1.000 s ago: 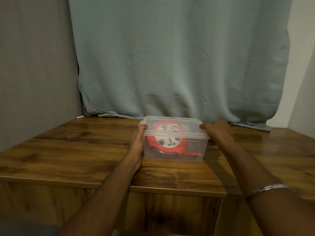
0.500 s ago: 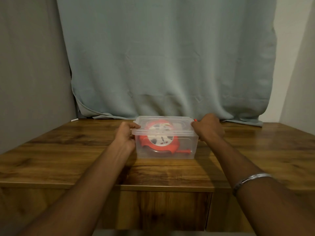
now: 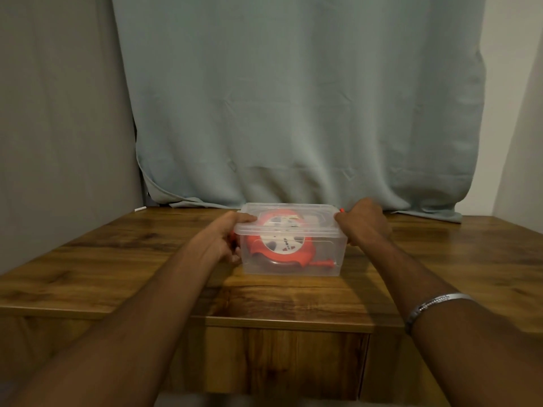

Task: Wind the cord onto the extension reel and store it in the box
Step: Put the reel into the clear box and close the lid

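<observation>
A clear plastic box (image 3: pixel 326 259) stands on the wooden table (image 3: pixel 117 259) with its clear lid (image 3: pixel 311 227) on top. Inside lies the red extension reel (image 3: pixel 282 245) with a white face, tilted, and a red plug end near the box's right bottom. My left hand (image 3: pixel 223 239) grips the box's left end, thumb over the lid's edge, fingers curled around a red latch. My right hand (image 3: pixel 363 223) grips the right end, fingers curled over the lid's corner by another red latch.
A grey-green curtain (image 3: pixel 293 113) hangs behind the table and drapes onto its back edge. A small white object (image 3: pixel 140 208) lies at the table's far left corner. Walls close in on both sides. A drawer front (image 3: pixel 282 362) shows below the table's near edge.
My left hand has gone from lying flat along the box's side to gripping its end with the thumb on the lid. My right hand has curled tighter on the right end. The view shifted slightly.
</observation>
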`<state>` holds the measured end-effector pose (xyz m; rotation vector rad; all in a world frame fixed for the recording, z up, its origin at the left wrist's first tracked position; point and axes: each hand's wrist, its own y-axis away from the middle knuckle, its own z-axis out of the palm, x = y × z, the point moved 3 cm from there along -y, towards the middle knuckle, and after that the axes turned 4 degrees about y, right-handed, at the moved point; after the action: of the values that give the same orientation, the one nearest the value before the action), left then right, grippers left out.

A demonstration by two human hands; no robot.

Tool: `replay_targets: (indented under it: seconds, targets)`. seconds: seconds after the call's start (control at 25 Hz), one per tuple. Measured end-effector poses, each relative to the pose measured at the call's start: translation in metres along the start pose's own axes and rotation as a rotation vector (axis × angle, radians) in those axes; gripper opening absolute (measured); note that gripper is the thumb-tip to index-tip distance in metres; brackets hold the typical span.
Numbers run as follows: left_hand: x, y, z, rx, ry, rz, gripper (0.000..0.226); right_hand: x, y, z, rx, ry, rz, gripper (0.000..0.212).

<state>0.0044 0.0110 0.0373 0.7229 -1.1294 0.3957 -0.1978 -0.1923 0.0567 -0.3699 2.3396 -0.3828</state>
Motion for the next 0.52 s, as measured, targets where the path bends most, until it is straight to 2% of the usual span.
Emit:
replay_targets:
  seconds: [0.08,0.16,0.28,0.52]
  targets:
    - [0.005,-0.002,0.003,0.033,-0.022,0.069,0.038,0.001,-0.003,0.001,0.0,-0.001,-0.007,0.035]
    - [0.011,-0.007,0.009,0.137,-0.061,0.223,0.026,0.001,-0.005,0.003,0.005,-0.003,-0.011,0.035]
    - [0.014,-0.02,0.01,0.282,-0.168,0.404,0.033,0.001,-0.006,0.004,0.018,0.005,-0.013,0.035]
    - [0.014,-0.032,0.004,0.386,-0.246,0.475,0.032,0.0,-0.01,0.005,0.01,0.006,-0.031,0.031]
